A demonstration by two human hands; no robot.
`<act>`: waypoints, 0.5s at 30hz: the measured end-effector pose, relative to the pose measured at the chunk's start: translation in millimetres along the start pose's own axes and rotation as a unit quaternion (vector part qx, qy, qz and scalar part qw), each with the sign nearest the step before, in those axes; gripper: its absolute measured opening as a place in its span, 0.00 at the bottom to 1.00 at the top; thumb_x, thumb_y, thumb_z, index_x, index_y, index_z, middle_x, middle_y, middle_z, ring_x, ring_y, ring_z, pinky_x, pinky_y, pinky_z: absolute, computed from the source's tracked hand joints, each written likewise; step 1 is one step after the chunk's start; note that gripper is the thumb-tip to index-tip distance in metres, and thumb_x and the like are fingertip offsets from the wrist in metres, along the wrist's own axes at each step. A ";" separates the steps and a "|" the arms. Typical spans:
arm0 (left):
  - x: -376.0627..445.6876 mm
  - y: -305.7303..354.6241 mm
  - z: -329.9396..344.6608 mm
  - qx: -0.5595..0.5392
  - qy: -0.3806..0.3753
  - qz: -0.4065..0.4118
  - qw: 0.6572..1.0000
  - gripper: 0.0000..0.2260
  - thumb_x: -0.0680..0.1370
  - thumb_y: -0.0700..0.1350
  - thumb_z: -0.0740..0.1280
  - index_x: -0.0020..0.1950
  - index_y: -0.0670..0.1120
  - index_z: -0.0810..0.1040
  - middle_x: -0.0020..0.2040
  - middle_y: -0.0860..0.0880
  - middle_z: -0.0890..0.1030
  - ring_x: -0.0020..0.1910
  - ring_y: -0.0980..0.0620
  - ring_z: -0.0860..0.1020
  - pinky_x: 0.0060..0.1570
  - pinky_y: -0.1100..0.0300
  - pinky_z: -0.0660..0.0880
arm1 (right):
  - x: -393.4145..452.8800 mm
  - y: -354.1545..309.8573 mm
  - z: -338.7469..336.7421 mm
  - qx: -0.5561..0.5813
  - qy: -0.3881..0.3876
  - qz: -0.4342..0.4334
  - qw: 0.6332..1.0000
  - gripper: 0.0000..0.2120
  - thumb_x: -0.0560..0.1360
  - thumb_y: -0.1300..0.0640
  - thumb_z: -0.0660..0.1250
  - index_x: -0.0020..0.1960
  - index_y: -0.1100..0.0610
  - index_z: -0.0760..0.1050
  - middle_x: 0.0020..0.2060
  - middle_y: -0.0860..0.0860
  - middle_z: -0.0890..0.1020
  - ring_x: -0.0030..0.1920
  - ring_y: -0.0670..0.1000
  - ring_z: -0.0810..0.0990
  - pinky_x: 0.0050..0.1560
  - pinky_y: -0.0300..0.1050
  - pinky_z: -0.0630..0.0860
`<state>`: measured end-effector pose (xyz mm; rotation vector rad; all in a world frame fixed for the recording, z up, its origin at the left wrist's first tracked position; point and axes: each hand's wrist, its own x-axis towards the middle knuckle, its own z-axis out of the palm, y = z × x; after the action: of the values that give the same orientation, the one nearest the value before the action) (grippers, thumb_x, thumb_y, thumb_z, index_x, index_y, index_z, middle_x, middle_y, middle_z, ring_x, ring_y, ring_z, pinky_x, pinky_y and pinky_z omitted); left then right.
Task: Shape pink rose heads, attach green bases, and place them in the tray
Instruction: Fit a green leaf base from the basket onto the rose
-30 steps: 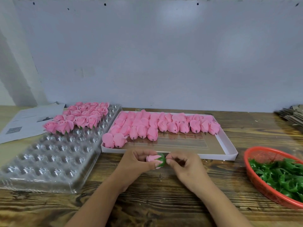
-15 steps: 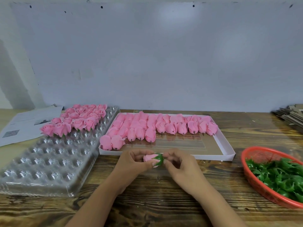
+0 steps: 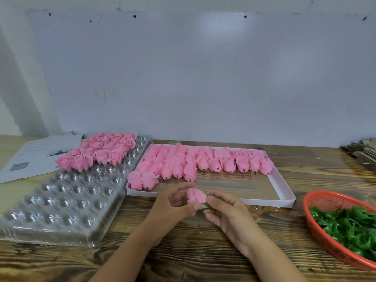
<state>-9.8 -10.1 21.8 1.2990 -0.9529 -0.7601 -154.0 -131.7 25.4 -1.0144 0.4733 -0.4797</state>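
A pink rose head (image 3: 195, 196) with a green base (image 3: 207, 204) on its right end sits between my two hands above the table's front middle. My right hand (image 3: 227, 212) pinches the green base end. My left hand (image 3: 173, 204) is beside the petals with its fingers loosely spread around them; its thumb is near the bloom. The clear plastic cell tray (image 3: 61, 202) lies at the left, with finished roses (image 3: 101, 151) filling its far rows. A white flat box (image 3: 284, 192) behind my hands holds several pink rose buds (image 3: 203, 161).
A red mesh basket (image 3: 317, 226) of green bases (image 3: 350, 226) stands at the right edge. Printed papers (image 3: 34, 155) lie at the far left. A stack of cardboard pieces (image 3: 362, 149) sits far right. A grey wall closes the back of the wooden table (image 3: 203, 251).
The rose head has turned so its petals face up and left. My left hand's fingers have loosened and spread from the bloom. The view has shifted a little.
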 end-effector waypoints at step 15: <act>0.6 2.0 -3.4 -0.030 0.071 0.039 0.996 0.07 0.73 0.45 0.76 0.51 0.50 0.88 0.49 0.44 0.87 0.46 0.51 0.85 0.42 0.62 0.81 | -3.5 3.7 1.7 -0.049 -0.051 0.015 0.997 0.23 0.67 0.60 0.77 0.62 0.59 0.82 0.49 0.59 0.86 0.41 0.50 0.83 0.45 0.40 0.82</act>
<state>-6.7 -8.9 23.8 1.2399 -0.8557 -0.6221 -155.2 -126.9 23.4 -1.1185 0.4243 -0.3789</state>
